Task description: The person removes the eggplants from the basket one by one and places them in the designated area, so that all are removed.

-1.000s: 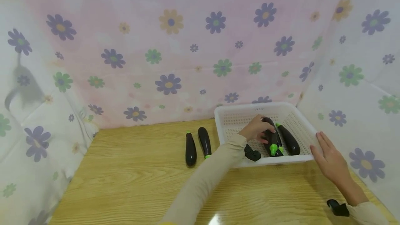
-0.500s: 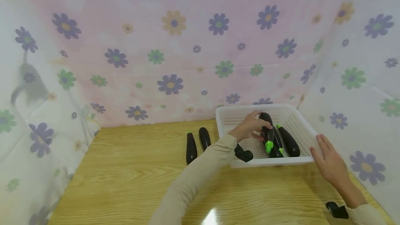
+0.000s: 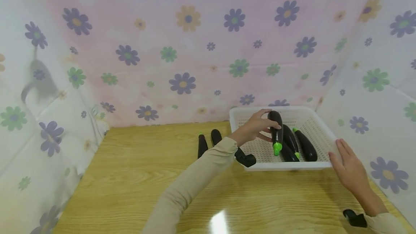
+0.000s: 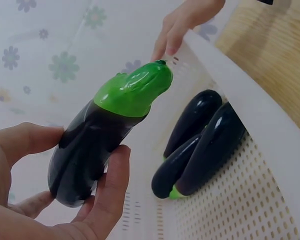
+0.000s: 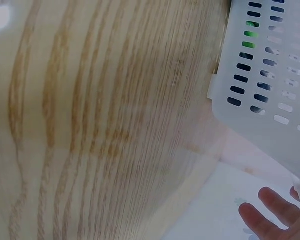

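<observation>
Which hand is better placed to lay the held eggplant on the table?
Probably the left hand: it holds the eggplant, nearer two others on the table; the right hand touches the basket.

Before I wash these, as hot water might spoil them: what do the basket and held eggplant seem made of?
Basket: probably plastic, smooth satin white, given its moulded-looking slots. Held eggplant: glossy, perhaps plastic or coated foam, given the bright, shiny green cap; the core can't be told.

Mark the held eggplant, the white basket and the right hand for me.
Held eggplant [image 4: 97,132]: left wrist view, on its dark body below the green cap.
White basket [image 3: 279,166]: head view, on its near rim.
Right hand [image 3: 352,169]: head view, on the back of the hand.
</observation>
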A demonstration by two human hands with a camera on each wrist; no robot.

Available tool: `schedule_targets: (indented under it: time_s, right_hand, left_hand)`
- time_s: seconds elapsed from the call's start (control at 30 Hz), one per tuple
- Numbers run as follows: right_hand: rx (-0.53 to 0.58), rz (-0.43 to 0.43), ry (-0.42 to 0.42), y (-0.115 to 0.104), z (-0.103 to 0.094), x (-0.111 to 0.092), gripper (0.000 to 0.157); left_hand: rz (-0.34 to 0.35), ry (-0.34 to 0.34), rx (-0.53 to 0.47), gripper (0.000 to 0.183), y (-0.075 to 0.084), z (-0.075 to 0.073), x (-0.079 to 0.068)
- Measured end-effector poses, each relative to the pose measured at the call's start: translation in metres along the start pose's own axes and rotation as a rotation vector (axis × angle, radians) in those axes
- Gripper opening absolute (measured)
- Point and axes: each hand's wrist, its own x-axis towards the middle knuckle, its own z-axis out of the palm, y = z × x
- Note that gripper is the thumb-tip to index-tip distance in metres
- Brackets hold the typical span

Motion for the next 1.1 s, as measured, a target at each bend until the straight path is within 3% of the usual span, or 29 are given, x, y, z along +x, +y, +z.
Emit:
schedule_targets:
  time_s: [0.23,0.8,1.1]
  right_hand:
    - [-0.008,0.004,0.011,-0.001,0.000,0.000,0.057]
    - [-0.020,0.007,0.023,0.000,0.003,-0.001,0.057]
    - [-0.013,0.006,0.037,-0.001,0.004,-0.001,0.056]
  left_hand:
    - [0.001,-0.005,0.001,0.071,-0.001,-0.012,-0.006]
    - [0.015,0.062,-0.007,0.071,-0.008,-0.039,-0.025]
    - [0.014,0.046,-0.016,0.076,-0.006,-0.054,-0.038]
